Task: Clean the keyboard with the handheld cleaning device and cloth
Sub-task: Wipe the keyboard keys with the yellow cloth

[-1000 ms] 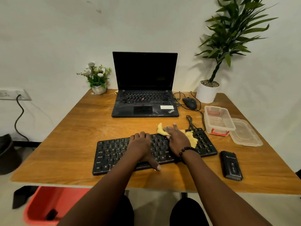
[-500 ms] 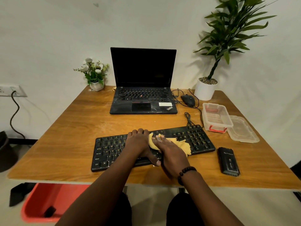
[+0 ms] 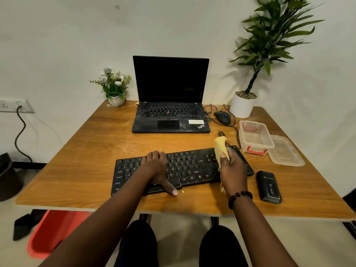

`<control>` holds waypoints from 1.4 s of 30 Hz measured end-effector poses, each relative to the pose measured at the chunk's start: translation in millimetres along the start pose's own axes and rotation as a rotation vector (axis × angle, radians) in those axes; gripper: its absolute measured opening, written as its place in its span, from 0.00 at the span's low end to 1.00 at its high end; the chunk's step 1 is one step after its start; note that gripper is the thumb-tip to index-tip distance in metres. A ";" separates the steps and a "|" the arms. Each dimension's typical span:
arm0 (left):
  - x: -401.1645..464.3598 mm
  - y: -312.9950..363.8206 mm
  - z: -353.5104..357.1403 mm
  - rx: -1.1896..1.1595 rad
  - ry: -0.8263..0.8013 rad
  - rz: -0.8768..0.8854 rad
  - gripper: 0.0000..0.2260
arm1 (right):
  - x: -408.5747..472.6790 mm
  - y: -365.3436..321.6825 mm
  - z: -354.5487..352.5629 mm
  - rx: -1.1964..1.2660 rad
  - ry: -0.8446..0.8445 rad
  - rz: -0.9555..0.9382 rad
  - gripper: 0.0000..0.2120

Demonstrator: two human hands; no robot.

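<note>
Wooden worktop point(image 3: 96, 151): keyboard point(image 3: 192, 166) at 6 o'clock from laptop point(image 3: 170, 116). Left hand point(image 3: 156, 166) flat on keys, fingers together; right hand point(image 3: 233, 168) fingers pinching cloth point(image 3: 219, 147) above keyboard's right end. Risk: dangling cloth snags keycaps; cleaning device point(image 3: 268, 186) at 3 o'clock gets elbowed.

Wooden table point(image 3: 92, 160) — open laptop point(image 3: 170, 97) at 12, screen dark. Flower pot point(image 3: 115, 87) at 11, potted plant point(image 3: 244, 105) and mouse point(image 3: 222, 116) at 1. Clear container point(image 3: 255, 136) at 2 — lid point(image 3: 286, 152) just beside it.
</note>
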State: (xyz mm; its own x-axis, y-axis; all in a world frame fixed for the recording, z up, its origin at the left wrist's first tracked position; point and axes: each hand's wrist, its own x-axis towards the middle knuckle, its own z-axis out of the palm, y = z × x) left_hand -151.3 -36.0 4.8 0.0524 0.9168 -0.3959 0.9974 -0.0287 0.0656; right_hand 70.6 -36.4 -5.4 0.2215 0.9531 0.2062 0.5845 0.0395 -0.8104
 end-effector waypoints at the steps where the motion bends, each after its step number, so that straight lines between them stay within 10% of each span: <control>1: -1.1 -1.3 0.7 -0.002 -0.004 -0.002 0.68 | -3.9 -1.4 8.2 -0.053 -0.039 -0.010 0.19; 7: 0.3 5.9 3.8 0.030 0.059 0.030 0.64 | -14.5 10.8 60.5 -0.390 -0.073 -0.150 0.22; 17: 3.5 1.0 7.5 0.009 0.057 0.011 0.63 | -9.3 -39.7 101.0 -0.454 -0.400 -0.318 0.26; 28: 6.5 -8.9 9.4 -0.015 0.066 0.015 0.61 | -88.4 -15.3 70.1 -0.339 -0.386 -0.494 0.29; 35: -3.0 -17.9 8.1 -0.027 -0.021 0.026 0.68 | -46.9 -32.3 26.7 0.061 -0.171 0.044 0.17; 38: -9.3 -24.0 6.8 0.029 -0.043 -0.005 0.68 | -22.0 -29.3 18.0 0.002 0.072 0.093 0.17; 42: -11.1 -35.4 5.3 0.027 -0.003 0.001 0.66 | -14.9 -21.1 47.2 -0.167 -0.007 0.055 0.20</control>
State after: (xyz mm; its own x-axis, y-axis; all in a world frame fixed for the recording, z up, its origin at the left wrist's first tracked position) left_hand -186.9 -47.3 2.0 0.0531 0.9155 -0.3988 0.9984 -0.0402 0.0407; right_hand 18.1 -37.2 -17.2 0.2514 0.9546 0.1601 0.6934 -0.0623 -0.7178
